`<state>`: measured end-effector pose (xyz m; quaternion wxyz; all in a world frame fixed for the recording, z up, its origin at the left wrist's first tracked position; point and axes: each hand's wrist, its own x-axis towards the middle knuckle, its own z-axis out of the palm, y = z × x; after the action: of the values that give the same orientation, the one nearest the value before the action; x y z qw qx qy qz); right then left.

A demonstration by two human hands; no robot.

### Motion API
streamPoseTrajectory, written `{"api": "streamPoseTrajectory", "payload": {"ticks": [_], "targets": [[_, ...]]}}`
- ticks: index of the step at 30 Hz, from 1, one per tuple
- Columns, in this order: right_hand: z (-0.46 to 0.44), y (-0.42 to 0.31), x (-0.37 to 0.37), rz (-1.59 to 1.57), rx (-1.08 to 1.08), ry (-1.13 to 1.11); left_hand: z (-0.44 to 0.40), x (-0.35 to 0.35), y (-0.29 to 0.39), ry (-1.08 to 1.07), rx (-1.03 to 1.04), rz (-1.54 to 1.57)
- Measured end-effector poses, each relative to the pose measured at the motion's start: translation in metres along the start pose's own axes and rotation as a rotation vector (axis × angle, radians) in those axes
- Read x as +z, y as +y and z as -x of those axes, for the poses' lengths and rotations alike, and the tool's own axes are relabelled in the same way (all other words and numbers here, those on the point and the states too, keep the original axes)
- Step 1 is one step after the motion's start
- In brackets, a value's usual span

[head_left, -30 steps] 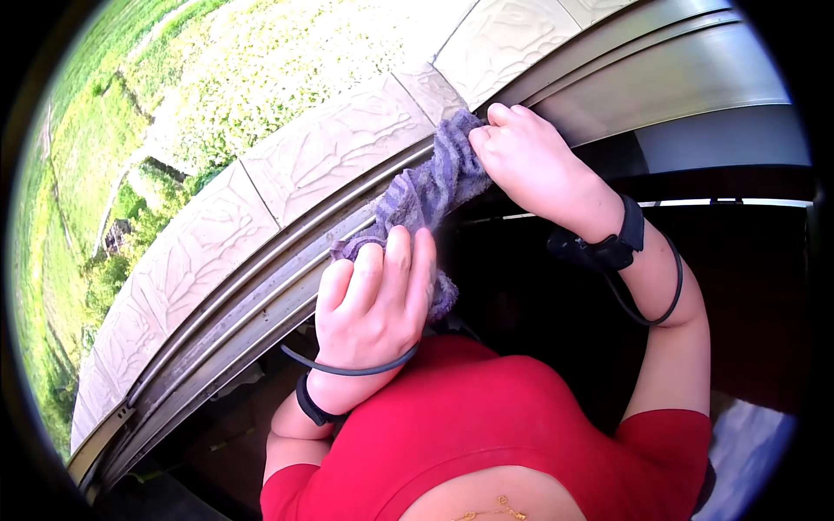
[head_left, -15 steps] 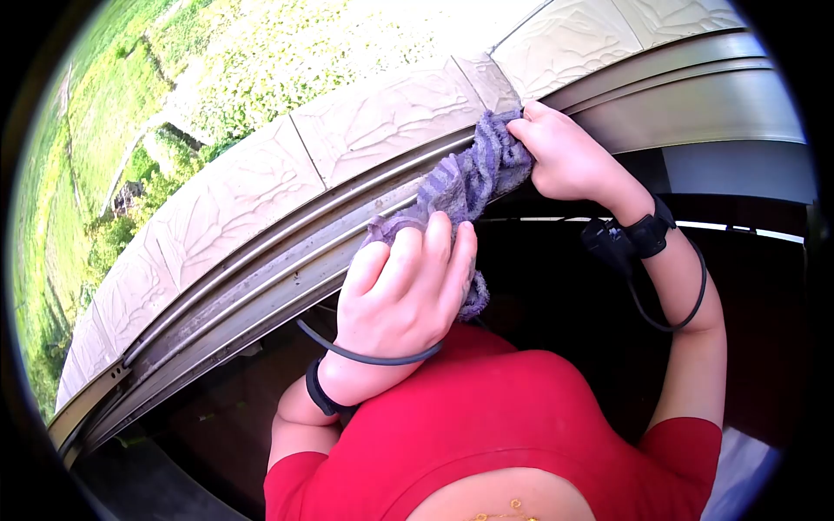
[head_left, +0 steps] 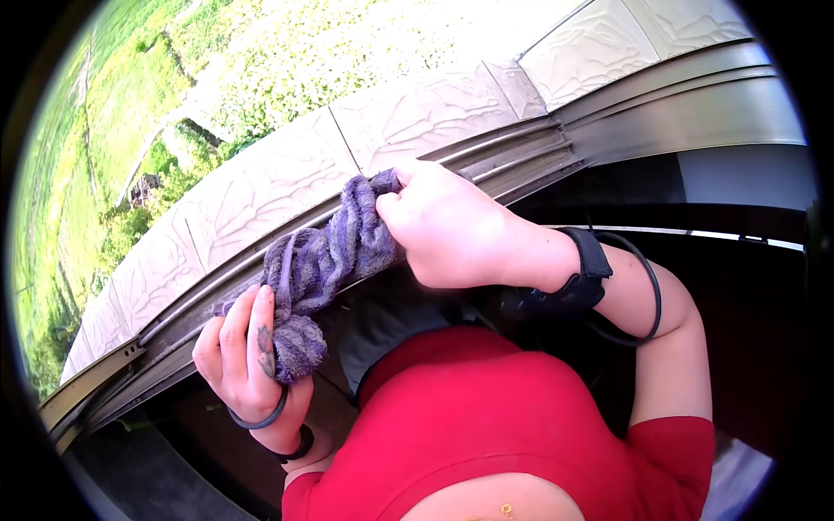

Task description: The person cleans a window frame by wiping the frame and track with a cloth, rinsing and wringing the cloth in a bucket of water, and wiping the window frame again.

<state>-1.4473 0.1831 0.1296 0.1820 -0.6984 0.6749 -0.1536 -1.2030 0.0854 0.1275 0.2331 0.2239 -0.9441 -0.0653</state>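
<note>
A twisted purple-grey striped cloth (head_left: 321,256) lies along the metal window track (head_left: 512,161). My left hand (head_left: 248,360) is closed on its lower left end, with the fingers over the track and a bunched part of the cloth beside them. At the cloth's upper right end, my right hand (head_left: 443,226) is wrapped round it in a fist. Between the two hands the cloth covers part of the track's grooves.
A pale textured stone ledge (head_left: 269,174) runs outside the track, with green plants (head_left: 304,52) beyond it. The metal frame (head_left: 686,108) rises at the upper right. A metal piece with holes (head_left: 95,382) sits at the track's lower left end.
Both hands have moved down and to the left along the track, bringing the cloth with them. The track's right end, where the cloth lay before, now shows.
</note>
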Motion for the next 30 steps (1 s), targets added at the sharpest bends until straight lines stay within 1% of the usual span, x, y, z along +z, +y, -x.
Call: {"api": "streamPoseTrajectory", "payload": {"ticks": [3, 5, 7, 8, 10, 12, 14, 16, 20, 22, 26, 28, 30], "targets": [[-0.022, -0.026, 0.015, -0.024, -0.046, 0.016, 0.009, -0.003, -0.009, 0.076, -0.125, 0.014], [-0.029, -0.031, 0.017, -0.016, -0.082, 0.032, 0.012, -0.007, -0.015, 0.083, -0.143, -0.032], [-0.031, -0.031, 0.015, 0.114, -0.116, -0.085, 0.011, -0.008, -0.015, 0.082, -0.146, -0.04], [-0.029, -0.027, 0.017, 0.115, -0.116, -0.083, 0.008, -0.008, -0.013, 0.071, -0.139, -0.039], [-0.019, -0.015, 0.02, 0.286, -0.11, 0.176, 0.004, -0.009, -0.009, 0.061, -0.128, -0.035], [-0.008, -0.003, 0.019, 0.271, -0.095, 0.18, -0.001, -0.007, -0.005, 0.027, -0.095, -0.059], [0.004, 0.004, 0.017, 0.324, -0.094, 0.201, -0.006, -0.004, 0.005, 0.021, -0.091, -0.053], [0.016, 0.013, 0.005, 0.346, 0.006, 0.118, -0.014, 0.0, 0.016, 0.001, -0.032, -0.014], [0.041, 0.036, -0.01, 0.392, 0.116, 0.105, -0.028, 0.013, 0.039, -0.049, 0.045, 0.026], [0.053, 0.049, -0.015, 0.386, 0.17, 0.12, -0.033, 0.022, 0.049, -0.037, 0.081, 0.049], [0.077, 0.073, -0.031, 0.403, 0.29, 0.103, -0.044, 0.035, 0.062, -0.077, 0.214, 0.077], [0.084, 0.077, -0.036, 0.392, 0.296, 0.117, -0.049, 0.04, 0.069, -0.094, 0.235, 0.094], [0.088, 0.087, -0.035, 0.376, 0.236, 0.184, -0.053, 0.043, 0.073, -0.09, 0.266, 0.088]]}}
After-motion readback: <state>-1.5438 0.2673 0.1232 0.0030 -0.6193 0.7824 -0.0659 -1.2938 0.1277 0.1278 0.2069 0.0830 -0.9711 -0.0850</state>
